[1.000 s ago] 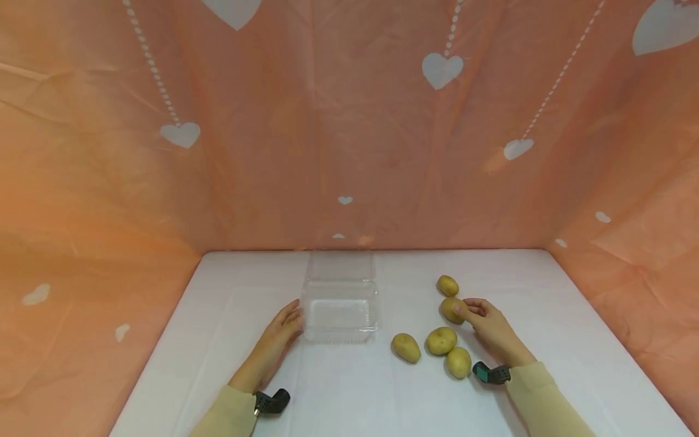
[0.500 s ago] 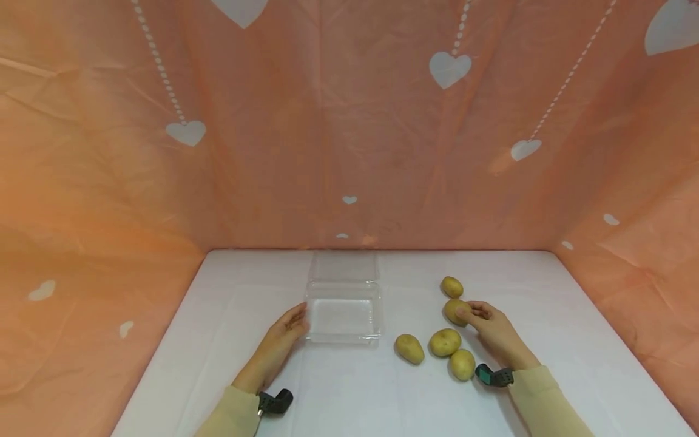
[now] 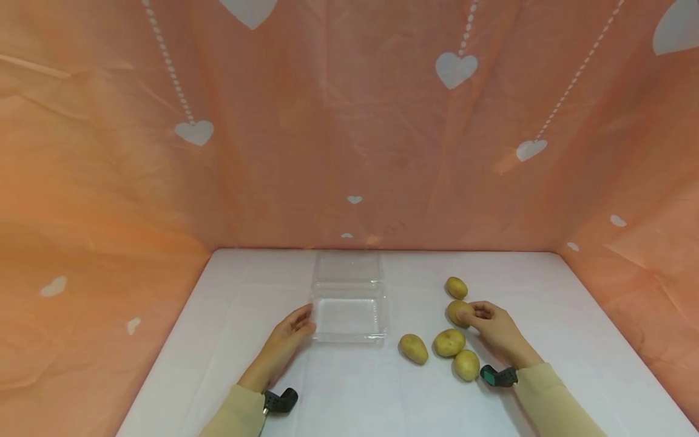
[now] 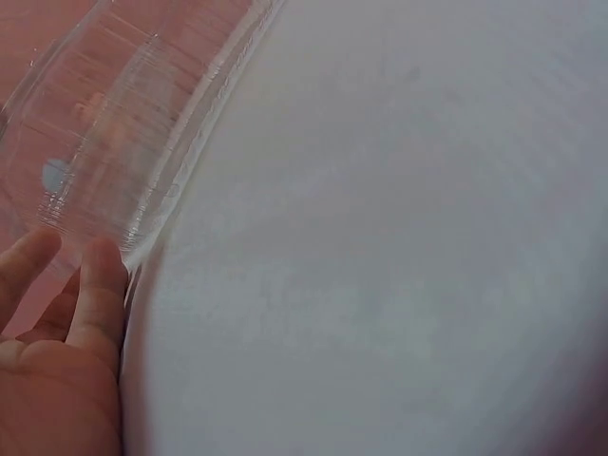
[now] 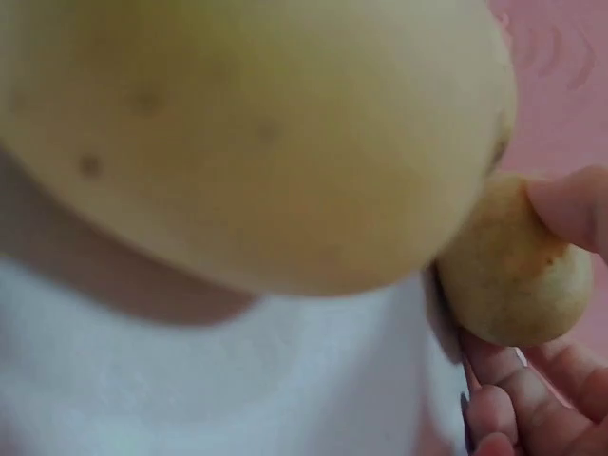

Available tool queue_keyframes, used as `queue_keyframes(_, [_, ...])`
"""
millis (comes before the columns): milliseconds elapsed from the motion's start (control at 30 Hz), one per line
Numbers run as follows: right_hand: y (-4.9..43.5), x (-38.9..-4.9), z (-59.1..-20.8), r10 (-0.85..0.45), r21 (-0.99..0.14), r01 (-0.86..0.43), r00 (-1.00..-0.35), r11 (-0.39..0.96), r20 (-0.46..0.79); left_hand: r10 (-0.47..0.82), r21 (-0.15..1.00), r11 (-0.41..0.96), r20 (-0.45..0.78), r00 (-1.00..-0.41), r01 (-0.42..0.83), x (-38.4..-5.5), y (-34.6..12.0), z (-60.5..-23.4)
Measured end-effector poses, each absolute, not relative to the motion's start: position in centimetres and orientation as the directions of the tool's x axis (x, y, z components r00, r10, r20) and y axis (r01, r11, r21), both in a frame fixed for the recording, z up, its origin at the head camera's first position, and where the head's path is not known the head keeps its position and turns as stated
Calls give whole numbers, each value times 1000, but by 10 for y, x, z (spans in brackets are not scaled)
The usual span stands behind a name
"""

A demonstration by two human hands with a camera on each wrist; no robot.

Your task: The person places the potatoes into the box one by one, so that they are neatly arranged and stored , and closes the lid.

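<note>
A hinged clear plastic container (image 3: 349,312) stands on the white table with its lid (image 3: 347,267) folded back. My left hand (image 3: 285,343) is at its left side, fingers extended; in the left wrist view the fingertips (image 4: 100,256) meet the container's edge. Over on the right, my right hand (image 3: 498,331) pinches a potato (image 3: 455,311) between thumb and fingers. That potato (image 5: 503,275) also appears in the right wrist view, partly hidden behind a big, blurred nearer potato (image 5: 256,142).
One potato (image 3: 456,287) lies just beyond the held one. Nearer to me are three more: a potato (image 3: 413,349) on the left, a potato (image 3: 449,343) in the middle and a potato (image 3: 466,365) beside my right wrist. An orange cloth with hearts (image 3: 338,152) surrounds the table (image 3: 349,394).
The whole head view has shifted slightly, moving everything a little to the right. My left hand has come closer against the container's side. The right hand keeps its hold on the same potato.
</note>
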State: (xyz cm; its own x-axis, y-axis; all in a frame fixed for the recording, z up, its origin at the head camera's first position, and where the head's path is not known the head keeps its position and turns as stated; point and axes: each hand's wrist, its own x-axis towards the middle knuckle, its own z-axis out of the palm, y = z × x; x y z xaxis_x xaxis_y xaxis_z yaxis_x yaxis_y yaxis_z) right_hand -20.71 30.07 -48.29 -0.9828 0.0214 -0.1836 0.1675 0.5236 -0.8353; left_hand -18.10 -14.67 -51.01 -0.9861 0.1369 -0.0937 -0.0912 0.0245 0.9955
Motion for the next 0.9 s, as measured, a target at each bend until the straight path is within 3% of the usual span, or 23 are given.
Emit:
queue_keyframes(400, [298,-205,-475,46,-805,172,-983,567,-178,144,995,11,-95,-985,-94,-181,-146,-510])
queue_keyframes(900, [247,-216,-429,-115,-934,29,-991,357,-75,151,995,-16,-93,-984,-97,-179,-150,-511])
